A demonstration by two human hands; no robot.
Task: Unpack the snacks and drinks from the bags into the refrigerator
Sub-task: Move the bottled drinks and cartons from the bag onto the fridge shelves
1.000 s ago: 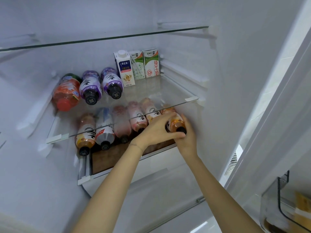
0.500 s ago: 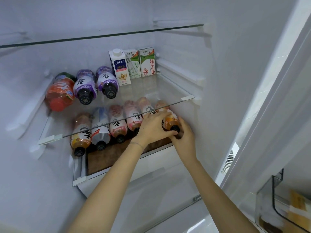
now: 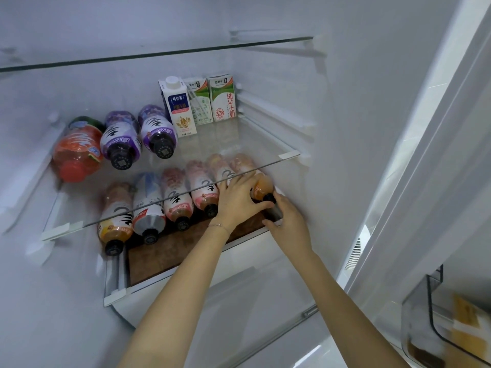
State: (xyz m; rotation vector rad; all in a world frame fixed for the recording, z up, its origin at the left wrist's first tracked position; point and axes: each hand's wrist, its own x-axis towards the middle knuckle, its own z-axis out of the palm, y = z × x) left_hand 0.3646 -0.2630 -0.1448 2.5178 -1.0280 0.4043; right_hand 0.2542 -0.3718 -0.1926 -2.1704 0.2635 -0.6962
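The orange bottle (image 3: 261, 185) lies centre-right of frame, last in the lower row, beside the fridge wall (image 3: 332, 155). L hand (image 3: 237, 201) fingers curl round its neck. R hand (image 3: 291, 221) is at the cap, can't tell its finger grip. Best to slide it straight back, snug vs the neighbour bottle (image 3: 219, 168).

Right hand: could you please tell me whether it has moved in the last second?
Yes. Against the white shelf clip, the right hand has slipped lower, from beside the orange bottle to beneath its cap.

Bottle (image 3: 261, 185) partly hidden, bin (image 3: 415, 325) contents perhaps boxes
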